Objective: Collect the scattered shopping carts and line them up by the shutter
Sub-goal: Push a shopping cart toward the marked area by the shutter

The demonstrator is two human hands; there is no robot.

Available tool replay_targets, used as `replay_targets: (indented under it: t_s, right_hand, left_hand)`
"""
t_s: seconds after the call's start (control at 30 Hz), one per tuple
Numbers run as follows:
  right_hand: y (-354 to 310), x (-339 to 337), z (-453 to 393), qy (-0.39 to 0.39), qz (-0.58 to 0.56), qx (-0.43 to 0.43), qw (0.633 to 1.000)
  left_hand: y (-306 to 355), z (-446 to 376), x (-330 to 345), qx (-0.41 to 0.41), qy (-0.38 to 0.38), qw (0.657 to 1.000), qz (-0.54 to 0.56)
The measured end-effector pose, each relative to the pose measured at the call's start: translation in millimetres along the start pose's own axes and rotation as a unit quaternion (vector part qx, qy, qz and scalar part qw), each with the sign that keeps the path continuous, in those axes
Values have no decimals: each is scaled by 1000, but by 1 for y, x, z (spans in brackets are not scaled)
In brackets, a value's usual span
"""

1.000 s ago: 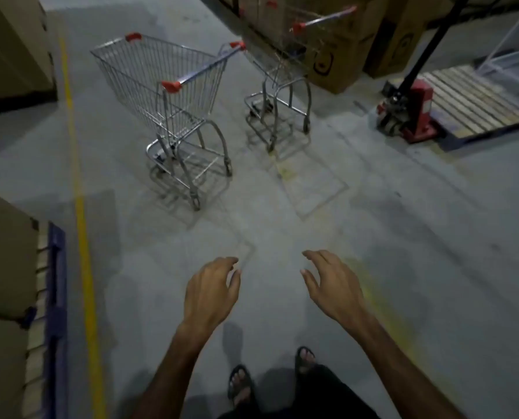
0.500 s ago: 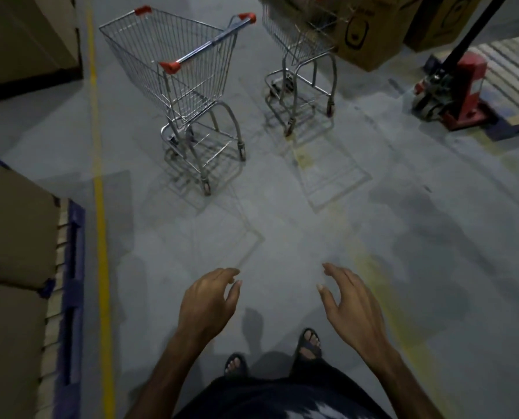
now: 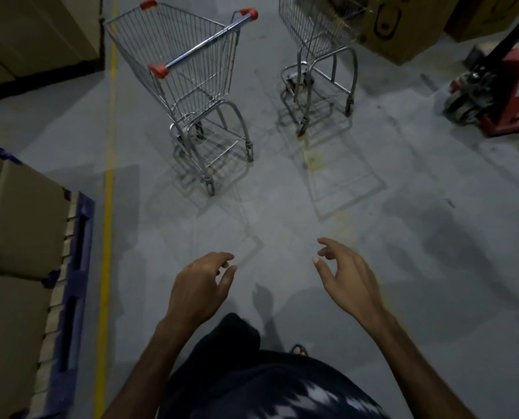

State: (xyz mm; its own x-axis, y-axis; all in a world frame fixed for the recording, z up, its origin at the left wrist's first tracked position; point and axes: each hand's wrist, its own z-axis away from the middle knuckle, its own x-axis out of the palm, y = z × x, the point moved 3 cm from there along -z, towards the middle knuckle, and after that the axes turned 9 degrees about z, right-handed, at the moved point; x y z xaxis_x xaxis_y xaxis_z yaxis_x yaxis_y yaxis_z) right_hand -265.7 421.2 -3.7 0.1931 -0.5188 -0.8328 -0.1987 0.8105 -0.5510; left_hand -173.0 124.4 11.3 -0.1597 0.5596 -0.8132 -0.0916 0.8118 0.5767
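Two wire shopping carts stand on the grey concrete floor ahead of me. The nearer cart (image 3: 191,71) is at upper centre-left, its blue push bar with red end caps facing me. The second cart (image 3: 318,34) stands to its right, its basket partly cut off by the top edge. My left hand (image 3: 199,285) and my right hand (image 3: 347,278) reach forward over the floor, well short of both carts. Their fingers are loosely curled and hold nothing. No shutter is in view.
A yellow floor line (image 3: 108,189) runs up the left. Cardboard boxes on a blue pallet (image 3: 74,267) sit at left, more boxes (image 3: 394,28) at the top right. A red pallet jack (image 3: 506,95) stands at far right.
I have walked forward: both carts are closer and higher in view. My hands stay out in front, empty, fingers a little more curled.
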Motion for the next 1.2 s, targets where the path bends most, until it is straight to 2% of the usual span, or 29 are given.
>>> replay_targets:
  t_s: [0.17,0.33,0.5,0.73,0.87,1.07,1.2]
  right_hand:
    - [-2,-7,-67,-9,-5,3,1000]
    - [-9,-11,-142,-5,-1,22,1000]
    - [-23,-32,-229,11,5,31,999]
    - [-32,-71,-340,74,-39,67,994]
    - [-30,-87,-400,80,-45,70,993]
    - [-27,-91,-524,53,-65,21,996]
    - [-41,-90,-621,9,-79,-48,996]
  left_hand:
    - [-4,-64,6,7,19,1000,11]
    - [-13,-150,22,-6,41,997,68]
    - [-16,-258,26,9,13,995,95]
    - [-3,-406,10,62,0,990,123]
    - [2,-471,6,73,3,989,127]
    - [-5,-549,2,43,60,989,127]
    - [-18,-598,-6,-5,107,992,59]
